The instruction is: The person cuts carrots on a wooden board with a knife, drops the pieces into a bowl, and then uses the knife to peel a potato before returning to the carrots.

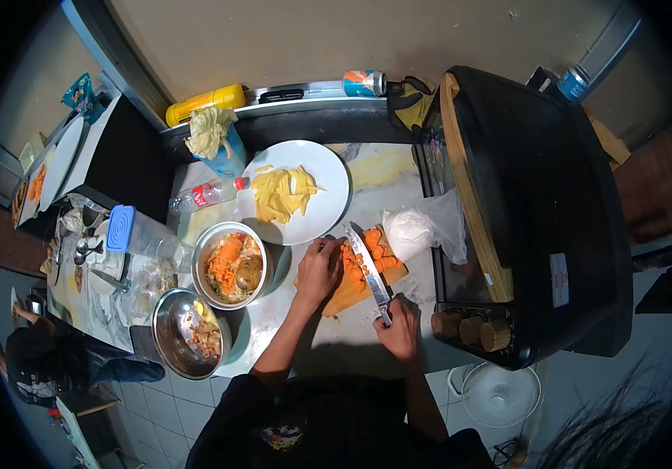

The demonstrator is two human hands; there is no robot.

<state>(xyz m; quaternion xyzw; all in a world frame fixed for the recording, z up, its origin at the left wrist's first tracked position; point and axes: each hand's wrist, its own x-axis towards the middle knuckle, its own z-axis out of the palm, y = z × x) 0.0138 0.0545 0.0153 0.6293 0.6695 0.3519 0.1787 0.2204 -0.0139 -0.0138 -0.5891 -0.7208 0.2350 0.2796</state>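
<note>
Between eight and nine o'clock from the cutting board [341, 299], I see a metal bowl [170, 322] on the tabletop [389, 166]. A white container [266, 270] of shredded vegetables is located at nine; a white plate [329, 178] carrying yellow strips [283, 197], at eleven. The left hand [318, 270] is positioned at the board's nine o'clock side, fingers bent and close together beside the carrot pieces [354, 275]; I cannot tell whether they pinch one. Carrot pieces lie on the board, both sides of the knife [368, 267], its blade directed toward eleven. The right hand [398, 327], at five, has its fingers wrapped around the handle. A plastic bag [412, 232] of white contents sits at two.
</note>
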